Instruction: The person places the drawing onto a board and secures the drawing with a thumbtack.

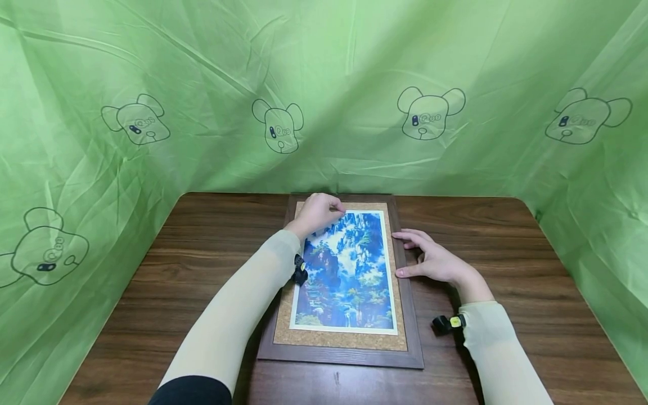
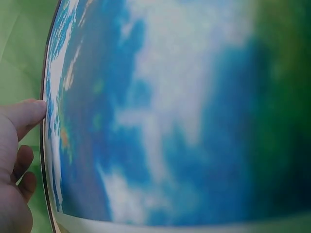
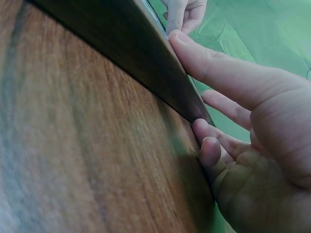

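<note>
A blue landscape print (image 1: 349, 275) with a white border lies on a cork board (image 1: 339, 338) in a dark wooden frame (image 1: 339, 355). My left hand (image 1: 318, 214) is over the print's top edge, thumb and forefinger brought close together there; I cannot tell whether something small is between them. Its other fingers are curled in the left wrist view, where the print (image 2: 175, 121) fills most of the picture. Along the frame's right side, my right hand (image 1: 439, 261) rests spread thumb and fingers. Up close, its thumb (image 3: 214, 63) touches the frame's upper edge.
The frame lies on a brown wood-grain table (image 1: 212, 253), reaching close to its far edge. Green cloth (image 1: 324, 84) with printed bear heads rises behind the table and along both sides. Black wrist cameras (image 1: 442, 325) sit on both wrists.
</note>
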`<state>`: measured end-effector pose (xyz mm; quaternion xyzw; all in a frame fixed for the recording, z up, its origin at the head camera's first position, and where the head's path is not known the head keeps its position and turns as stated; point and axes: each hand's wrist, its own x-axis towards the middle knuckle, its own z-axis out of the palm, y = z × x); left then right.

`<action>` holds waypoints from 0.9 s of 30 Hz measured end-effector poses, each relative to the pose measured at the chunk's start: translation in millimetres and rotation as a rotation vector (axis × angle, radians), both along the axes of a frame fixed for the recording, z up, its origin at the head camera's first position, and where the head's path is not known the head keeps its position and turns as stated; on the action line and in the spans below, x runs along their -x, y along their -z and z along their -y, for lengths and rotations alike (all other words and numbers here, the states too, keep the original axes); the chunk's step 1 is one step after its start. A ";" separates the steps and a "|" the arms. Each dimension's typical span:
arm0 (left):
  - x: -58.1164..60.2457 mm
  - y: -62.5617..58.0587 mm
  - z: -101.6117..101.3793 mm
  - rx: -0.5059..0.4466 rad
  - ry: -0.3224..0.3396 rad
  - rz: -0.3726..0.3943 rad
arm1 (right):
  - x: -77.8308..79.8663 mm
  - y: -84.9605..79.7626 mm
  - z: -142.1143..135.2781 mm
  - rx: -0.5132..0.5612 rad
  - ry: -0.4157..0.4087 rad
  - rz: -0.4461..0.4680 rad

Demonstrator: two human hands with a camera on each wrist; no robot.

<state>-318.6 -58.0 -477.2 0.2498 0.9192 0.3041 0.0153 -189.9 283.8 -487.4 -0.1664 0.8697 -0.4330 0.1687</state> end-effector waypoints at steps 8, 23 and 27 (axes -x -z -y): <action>0.0 0.9 1.4 0.005 -0.010 0.008 | -0.1 -0.7 2.1 0.007 0.003 0.000; -1.8 0.7 1.3 0.022 -0.021 0.042 | -0.9 -2.3 1.3 0.002 0.000 0.010; -1.3 -1.2 0.5 0.075 0.005 0.018 | -1.1 -3.4 1.1 0.011 0.002 0.014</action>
